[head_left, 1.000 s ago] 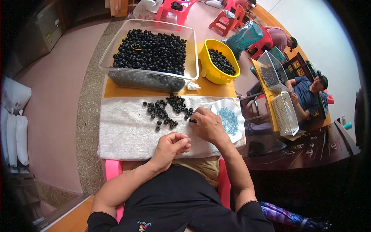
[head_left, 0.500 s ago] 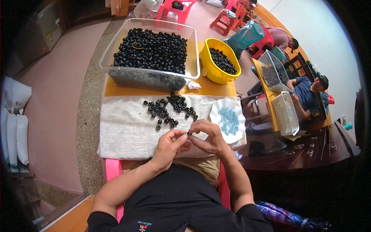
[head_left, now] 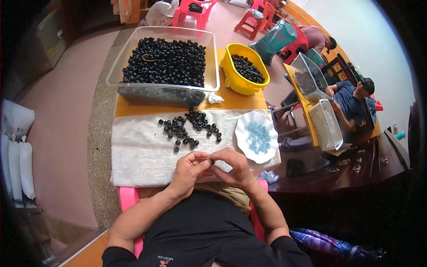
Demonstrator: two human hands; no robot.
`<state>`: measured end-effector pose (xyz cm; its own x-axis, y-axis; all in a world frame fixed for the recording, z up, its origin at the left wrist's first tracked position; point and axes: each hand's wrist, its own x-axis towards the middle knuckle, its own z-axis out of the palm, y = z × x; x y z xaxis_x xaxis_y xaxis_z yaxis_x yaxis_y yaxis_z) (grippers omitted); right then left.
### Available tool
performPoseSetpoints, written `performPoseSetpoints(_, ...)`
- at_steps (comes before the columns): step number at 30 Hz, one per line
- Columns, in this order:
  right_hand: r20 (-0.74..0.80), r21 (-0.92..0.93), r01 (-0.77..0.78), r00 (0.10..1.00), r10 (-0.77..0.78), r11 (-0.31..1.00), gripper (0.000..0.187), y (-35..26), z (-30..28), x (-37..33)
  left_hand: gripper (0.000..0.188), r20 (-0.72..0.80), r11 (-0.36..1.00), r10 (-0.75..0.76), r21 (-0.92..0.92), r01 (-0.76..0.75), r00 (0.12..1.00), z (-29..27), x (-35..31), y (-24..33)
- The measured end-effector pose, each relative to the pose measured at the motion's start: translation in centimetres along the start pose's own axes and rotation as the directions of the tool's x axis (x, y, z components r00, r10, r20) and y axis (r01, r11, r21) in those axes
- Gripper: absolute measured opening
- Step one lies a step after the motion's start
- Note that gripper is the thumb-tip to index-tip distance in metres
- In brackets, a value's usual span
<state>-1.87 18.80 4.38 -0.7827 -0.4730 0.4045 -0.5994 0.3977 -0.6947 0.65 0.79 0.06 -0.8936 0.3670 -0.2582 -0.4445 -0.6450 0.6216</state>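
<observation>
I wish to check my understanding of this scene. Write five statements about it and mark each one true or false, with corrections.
1. Loose round black beads lie on an off-white cloth. True.
2. The person's hands are far apart. False: the left hand and the right hand meet at the fingertips, around a small dark piece.
3. A yellow plastic tub stands right of a large clear plastic box. True.
4. The tub is empty. False: it holds many small black pieces.
5. A white scalloped dish holds small light-blue pieces. True.
</observation>
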Motion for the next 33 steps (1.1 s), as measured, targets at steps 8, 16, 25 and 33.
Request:
performPoseSetpoints(8, -0.079, -0.067, 0.094, 0.992, -0.099, 0.993, 0.034, -0.4, 0.3, -0.3, 0.015, -0.013, 1.0, -0.015, 0.004, 0.015, 1.0, 0.4, -0.1, 0.5)
performPoseSetpoints(16, -0.095, -0.288, 0.073, 0.99, -0.104, 0.955, 0.03, 0.7, -2.5, -0.7, 0.013, -0.072, 0.997, -0.027, 0.07, 0.032, 0.997, 0.4, -0.1, 0.6)
performPoseSetpoints(25, 0.03, -0.697, -0.197, 0.953, 0.303, 0.69, 0.013, 4.9, -9.3, -0.1, 0.014, -0.07, 0.996, -0.038, 0.075, 0.043, 0.997, 0.4, -0.1, 0.5)
performPoseSetpoints(33, 0.049, -0.705, -0.219, 0.934, 0.354, 0.674, 0.012, 5.8, -8.5, 0.3, 0.013, -0.065, 0.996, -0.035, 0.081, 0.04, 0.997, 0.3, 0.0, 0.5)
